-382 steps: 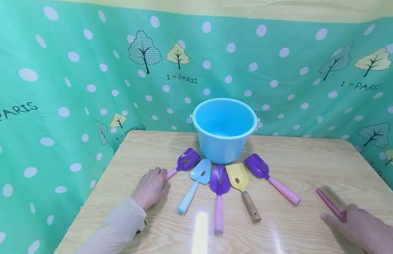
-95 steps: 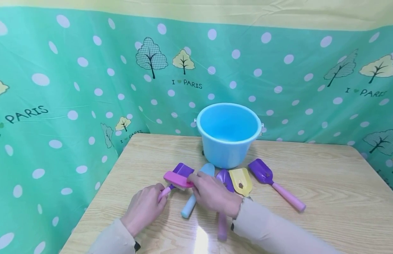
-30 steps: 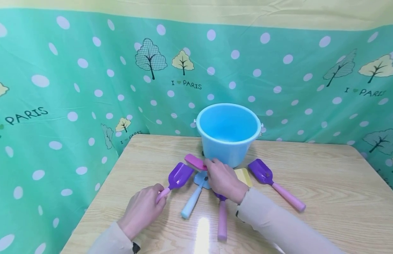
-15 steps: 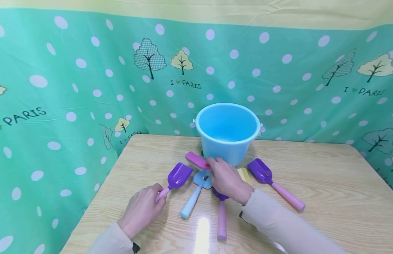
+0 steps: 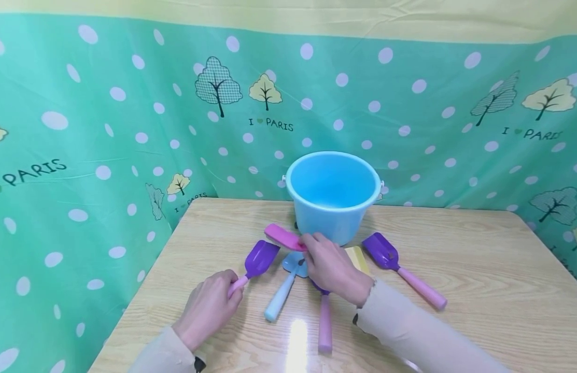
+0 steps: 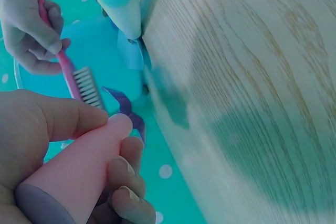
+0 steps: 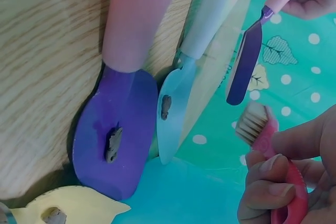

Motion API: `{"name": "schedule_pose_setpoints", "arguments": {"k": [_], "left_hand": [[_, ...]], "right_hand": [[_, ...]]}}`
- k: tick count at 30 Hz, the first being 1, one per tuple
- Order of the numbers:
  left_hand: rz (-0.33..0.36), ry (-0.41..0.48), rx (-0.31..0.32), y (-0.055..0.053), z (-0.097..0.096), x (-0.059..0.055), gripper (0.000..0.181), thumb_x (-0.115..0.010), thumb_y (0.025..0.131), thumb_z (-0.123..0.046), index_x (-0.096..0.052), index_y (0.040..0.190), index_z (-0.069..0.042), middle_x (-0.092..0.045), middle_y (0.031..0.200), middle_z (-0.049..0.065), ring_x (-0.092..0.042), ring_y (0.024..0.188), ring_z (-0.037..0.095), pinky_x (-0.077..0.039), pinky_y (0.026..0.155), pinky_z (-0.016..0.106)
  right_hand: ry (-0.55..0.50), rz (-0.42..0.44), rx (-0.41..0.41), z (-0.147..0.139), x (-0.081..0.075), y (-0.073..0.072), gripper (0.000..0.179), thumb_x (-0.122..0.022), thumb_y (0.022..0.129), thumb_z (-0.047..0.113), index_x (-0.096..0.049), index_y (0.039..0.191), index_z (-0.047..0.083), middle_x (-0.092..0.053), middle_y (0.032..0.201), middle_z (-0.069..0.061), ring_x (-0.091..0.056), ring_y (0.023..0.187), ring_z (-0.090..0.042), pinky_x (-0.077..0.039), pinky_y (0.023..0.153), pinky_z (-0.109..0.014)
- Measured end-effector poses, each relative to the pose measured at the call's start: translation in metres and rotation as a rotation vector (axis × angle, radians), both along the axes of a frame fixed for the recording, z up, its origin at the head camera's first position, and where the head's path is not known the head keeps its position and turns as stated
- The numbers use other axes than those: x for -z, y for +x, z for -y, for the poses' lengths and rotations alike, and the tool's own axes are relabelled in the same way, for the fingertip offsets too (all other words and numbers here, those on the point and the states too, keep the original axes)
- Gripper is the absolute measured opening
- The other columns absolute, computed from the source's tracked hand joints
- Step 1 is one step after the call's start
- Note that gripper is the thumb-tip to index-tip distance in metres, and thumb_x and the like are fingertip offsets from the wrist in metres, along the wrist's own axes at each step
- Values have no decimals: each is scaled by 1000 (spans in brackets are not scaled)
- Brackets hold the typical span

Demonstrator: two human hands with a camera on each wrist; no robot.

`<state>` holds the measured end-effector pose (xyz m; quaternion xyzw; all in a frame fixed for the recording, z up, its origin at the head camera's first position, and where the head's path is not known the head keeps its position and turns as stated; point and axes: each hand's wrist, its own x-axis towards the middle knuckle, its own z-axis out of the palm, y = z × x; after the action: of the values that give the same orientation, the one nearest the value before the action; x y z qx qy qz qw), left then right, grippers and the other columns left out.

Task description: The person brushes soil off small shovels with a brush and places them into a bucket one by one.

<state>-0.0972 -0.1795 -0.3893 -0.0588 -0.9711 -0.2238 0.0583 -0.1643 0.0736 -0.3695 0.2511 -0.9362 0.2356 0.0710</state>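
Note:
My left hand (image 5: 209, 305) grips the pink handle of a purple toy shovel (image 5: 260, 259); its blade looks bare and raised off the table. My right hand (image 5: 332, 267) holds a pink brush (image 5: 283, 237), whose pale bristles show in the right wrist view. The brush head is just apart from the shovel blade's tip. Beneath the right hand lie a light blue shovel (image 7: 181, 93) and a purple shovel (image 7: 123, 140), each with a small grey-brown lump on it. A yellow shovel (image 7: 79, 205), also bearing a lump, is mostly hidden by the right hand in the head view.
A light blue bucket (image 5: 332, 217) stands behind the shovels. Farther right lies another purple shovel (image 5: 383, 252) with a pink handle and a lump. A small dark speck (image 5: 296, 225) shows beside the bucket's left side. A green curtain (image 5: 409, 103) hangs behind the wooden table (image 5: 493, 259).
Since the oldest frame, the brush has come from the far right to the middle, and the lump on the left shovel is no longer seen there. Lately the brush shifted slightly left.

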Motion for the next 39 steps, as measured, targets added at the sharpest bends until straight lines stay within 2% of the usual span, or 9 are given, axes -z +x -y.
{"name": "schedule_pose_setpoints", "arguments": {"k": [9, 16, 22, 31, 35, 39], "left_hand": [[2, 59, -22, -1, 0, 1, 20, -63, 86, -12, -64, 103, -2, -54, 71, -1, -44, 51, 9, -38, 43, 25], [3, 96, -15, -2, 0, 1, 17, -64, 86, -11, -65, 101, -3, -54, 68, -2, -44, 50, 9, -38, 44, 25], [33, 164, -16, -2, 0, 0, 18, -62, 87, -9, -63, 104, -2, -55, 68, -3, -45, 50, 9, -40, 45, 24], [43, 286, -10, -3, -2, 0, 15, -60, 88, -5, -63, 102, -1, -62, 82, 1, -51, 63, 8, -46, 56, 23], [66, 334, -13, -4, -2, 0, 15, -60, 89, -5, -63, 103, -2, -61, 82, 0, -51, 64, 10, -46, 57, 24], [142, 431, -8, -4, -1, -1, 17, -57, 92, -6, -61, 107, -1, -60, 82, 3, -51, 62, 13, -45, 52, 25]], "right_hand": [[-28, -20, -15, 2, -5, 5, 28, -58, 92, 11, -60, 120, 16, -58, 96, 3, -52, 77, -7, -46, 63, -22], [-62, -33, -15, 1, -11, 8, 29, -59, 91, 10, -61, 119, 15, -59, 98, 4, -53, 81, -7, -47, 67, -23], [-65, -26, -13, -1, -12, 9, 28, -60, 91, 10, -61, 119, 16, -59, 98, 3, -53, 81, -7, -47, 67, -22], [-79, -33, -11, -2, -12, 10, 28, -60, 91, 9, -62, 118, 16, -59, 96, 5, -52, 79, -6, -46, 65, -21], [-82, -43, -15, -3, -13, 10, 27, -59, 91, 10, -62, 118, 16, -59, 97, 4, -52, 80, -6, -46, 65, -21], [-85, -50, -19, -4, -14, 10, 26, -60, 91, 9, -62, 117, 15, -60, 97, 3, -53, 80, -7, -46, 64, -22]]}}
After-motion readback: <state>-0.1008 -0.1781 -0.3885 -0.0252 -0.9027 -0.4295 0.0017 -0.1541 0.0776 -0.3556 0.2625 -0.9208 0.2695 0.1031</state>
